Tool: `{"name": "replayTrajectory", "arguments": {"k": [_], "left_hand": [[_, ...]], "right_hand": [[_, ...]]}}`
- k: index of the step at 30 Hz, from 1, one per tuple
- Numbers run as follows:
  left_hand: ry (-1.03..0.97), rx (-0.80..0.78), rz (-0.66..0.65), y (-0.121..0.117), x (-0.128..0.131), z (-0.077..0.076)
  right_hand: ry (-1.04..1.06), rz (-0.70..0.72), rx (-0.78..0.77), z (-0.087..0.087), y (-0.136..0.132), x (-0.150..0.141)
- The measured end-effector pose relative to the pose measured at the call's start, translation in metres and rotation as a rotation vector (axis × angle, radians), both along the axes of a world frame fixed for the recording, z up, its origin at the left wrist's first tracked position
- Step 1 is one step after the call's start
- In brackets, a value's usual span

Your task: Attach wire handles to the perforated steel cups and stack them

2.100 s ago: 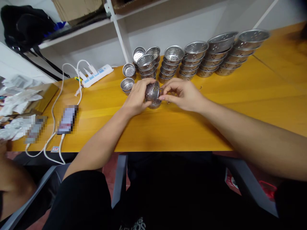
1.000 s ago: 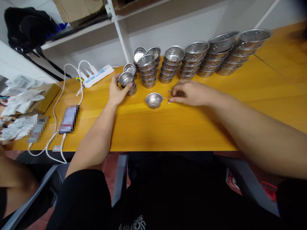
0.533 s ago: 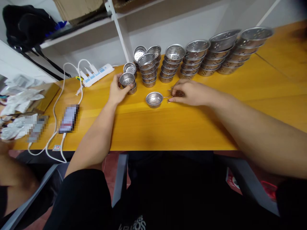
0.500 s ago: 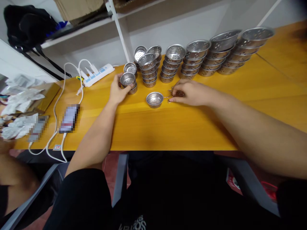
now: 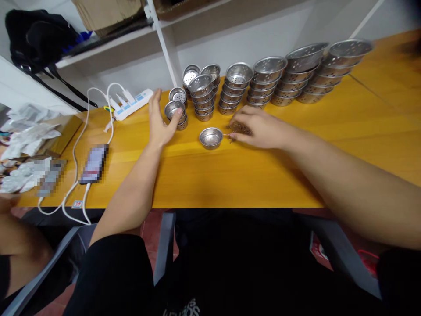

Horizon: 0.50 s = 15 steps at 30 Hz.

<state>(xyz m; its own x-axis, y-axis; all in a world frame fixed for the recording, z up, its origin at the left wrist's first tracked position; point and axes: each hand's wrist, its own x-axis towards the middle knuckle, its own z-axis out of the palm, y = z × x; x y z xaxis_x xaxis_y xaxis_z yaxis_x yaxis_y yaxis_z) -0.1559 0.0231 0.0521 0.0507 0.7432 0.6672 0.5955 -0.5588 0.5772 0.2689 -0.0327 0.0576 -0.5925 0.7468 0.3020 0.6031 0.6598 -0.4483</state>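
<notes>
My left hand (image 5: 161, 125) is open, fingers spread upward beside a short stack of small perforated metal cups (image 5: 175, 110). Its thumb lies over the top cup's rim. My right hand (image 5: 258, 127) is curled around a bunch of thin wire pieces (image 5: 241, 127), some poking out between thumb and fingers; their exact shape is blurred. Just left of those fingers a shallow perforated metal cup (image 5: 211, 138) stands upright on the table. One thin wire reaches from the right hand to this cup's edge; whether they are joined, I cannot tell.
Behind my hands stand several stacks of perforated metal cups (image 5: 239, 81), larger toward the right. A white power strip (image 5: 134, 104) with cables, a phone (image 5: 94, 163) and plastic bags (image 5: 29, 131) lie left on the yellow table (image 5: 210, 184). Another person's arm (image 5: 23, 237) is at lower left.
My left hand's fingers have opened and lifted off the small cup stack. My right hand has shifted slightly left, toward the shallow cup.
</notes>
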Motion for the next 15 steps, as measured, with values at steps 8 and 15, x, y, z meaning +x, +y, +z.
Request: {"name": "replayTrajectory", "arguments": {"k": [8,15], "left_hand": [[0.317,-0.284,-0.377,-0.059,0.064,0.008],[0.338,-0.361,-0.448,-0.055,0.083,-0.017]], "right_hand": [[0.059,0.094,0.001,0.008,-0.012,-0.012],[0.153,0.172,0.022,0.01,-0.023,-0.022]]}}
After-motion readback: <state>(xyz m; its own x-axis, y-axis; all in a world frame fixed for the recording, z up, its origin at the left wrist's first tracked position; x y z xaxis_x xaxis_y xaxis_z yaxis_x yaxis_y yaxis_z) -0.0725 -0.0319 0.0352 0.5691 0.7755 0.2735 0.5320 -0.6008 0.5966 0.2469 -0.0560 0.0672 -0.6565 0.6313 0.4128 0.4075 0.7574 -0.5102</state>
